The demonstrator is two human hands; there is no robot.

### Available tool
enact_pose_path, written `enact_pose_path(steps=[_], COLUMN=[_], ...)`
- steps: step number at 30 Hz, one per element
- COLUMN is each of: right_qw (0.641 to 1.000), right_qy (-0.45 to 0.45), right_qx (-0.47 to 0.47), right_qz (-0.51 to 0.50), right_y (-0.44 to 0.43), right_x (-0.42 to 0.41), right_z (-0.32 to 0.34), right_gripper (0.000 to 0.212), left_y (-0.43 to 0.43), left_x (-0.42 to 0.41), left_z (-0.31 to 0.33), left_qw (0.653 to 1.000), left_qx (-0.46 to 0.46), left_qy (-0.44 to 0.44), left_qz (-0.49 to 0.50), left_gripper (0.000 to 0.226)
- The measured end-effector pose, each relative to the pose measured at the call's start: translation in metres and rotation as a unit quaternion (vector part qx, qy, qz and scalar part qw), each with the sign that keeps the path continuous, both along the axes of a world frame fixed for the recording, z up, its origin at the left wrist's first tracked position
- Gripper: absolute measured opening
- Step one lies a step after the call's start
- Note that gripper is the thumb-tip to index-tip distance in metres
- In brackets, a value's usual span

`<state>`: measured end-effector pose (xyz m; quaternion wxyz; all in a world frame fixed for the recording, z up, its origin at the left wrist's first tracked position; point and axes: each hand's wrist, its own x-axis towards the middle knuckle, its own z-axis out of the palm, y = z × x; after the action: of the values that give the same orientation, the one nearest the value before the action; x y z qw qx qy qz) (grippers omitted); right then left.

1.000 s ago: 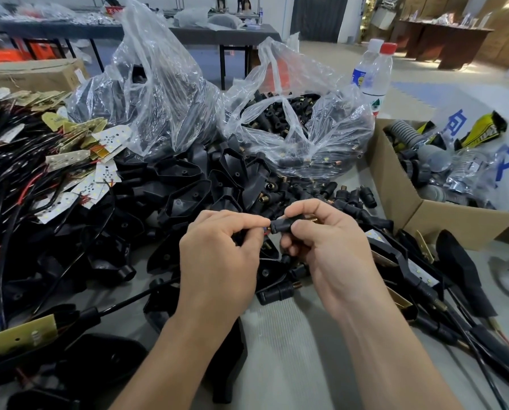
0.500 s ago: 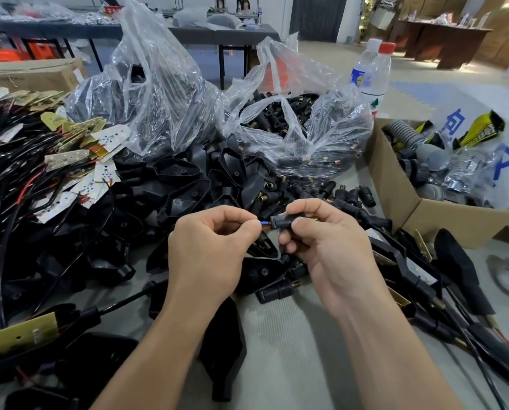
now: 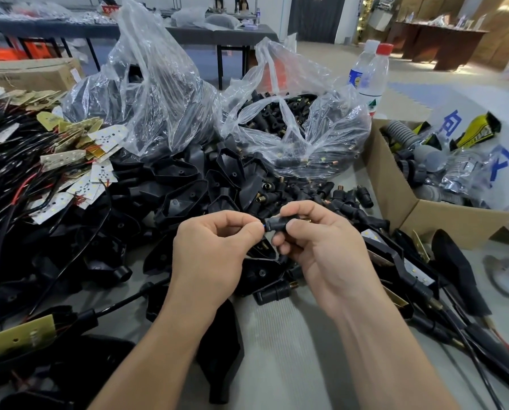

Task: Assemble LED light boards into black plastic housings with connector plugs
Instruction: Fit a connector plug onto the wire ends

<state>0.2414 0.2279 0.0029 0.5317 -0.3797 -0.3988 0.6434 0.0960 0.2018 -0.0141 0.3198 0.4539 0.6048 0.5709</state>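
My right hand (image 3: pixel 318 247) pinches a small black connector plug (image 3: pixel 278 224) between thumb and fingers, held level above the table. My left hand (image 3: pixel 214 250) pinches a thin wire end (image 3: pixel 264 228), blue at its tip, right at the plug's left opening. A black plastic housing (image 3: pixel 217 347) hangs below my left wrist. Loose black housings (image 3: pixel 185 196) are heaped behind my hands. White and gold LED boards (image 3: pixel 99 170) with black and red wires lie at the left. Finished housings with boards (image 3: pixel 407 261) lie at the right.
Two clear plastic bags stand at the back: one with housings (image 3: pixel 146 108), one with connector plugs (image 3: pixel 288 125). A cardboard box (image 3: pixel 395 184) of grey parts sits at the right, two water bottles (image 3: pixel 371 75) behind it. Loose plugs (image 3: pixel 344 199) are scattered beside the box.
My left hand has drawn slightly left, away from the plug, so a short blue wire tip now shows between both hands. The right hand has stayed in place.
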Motion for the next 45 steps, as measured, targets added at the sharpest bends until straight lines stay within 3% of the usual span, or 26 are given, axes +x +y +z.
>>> enact_pose_path(steps=[7,13,18,22,27,31,37,45], right_qw=[1.000,0.998,0.998,0.999,0.999,0.999,1.000,0.998], right_qy=[0.022,-0.050,-0.053,-0.035,0.031,0.041,0.012,0.056], right_qx=[-0.010,0.023,0.010,0.011,-0.012,-0.010,0.011,-0.004], right_qz=[-0.004,0.001,0.017,0.011,-0.007,-0.004,0.005,0.019], right_y=[0.001,0.000,-0.001,-0.001,0.000,0.001,-0.001,-0.005], right_x=[0.002,0.004,0.002,0.003,0.004,0.004,0.001,-0.001], right_z=[0.000,-0.002,-0.003,-0.001,-0.001,-0.002,-0.003,0.002], right_gripper=[0.030,0.036,0.033,0.032,0.028,0.026,0.031,0.025], left_y=[0.000,-0.004,-0.005,-0.003,-0.002,-0.002,-0.003,-0.005], left_x=[-0.003,-0.003,-0.001,-0.005,-0.007,-0.008,-0.004,0.000], left_z=[0.002,0.005,0.005,0.005,0.009,0.011,0.008,0.013], left_qw=[0.998,0.995,0.994,0.997,0.992,0.993,0.999,0.994], left_qx=[-0.011,-0.031,-0.035,-0.054,-0.048,-0.032,-0.028,-0.006], left_qy=[0.058,0.093,0.106,0.062,-0.096,-0.094,-0.011,-0.102], left_qz=[0.014,0.001,-0.004,-0.013,-0.071,-0.060,-0.026,-0.022], left_gripper=[0.012,0.025,0.034,0.016,0.008,0.011,0.010,0.008])
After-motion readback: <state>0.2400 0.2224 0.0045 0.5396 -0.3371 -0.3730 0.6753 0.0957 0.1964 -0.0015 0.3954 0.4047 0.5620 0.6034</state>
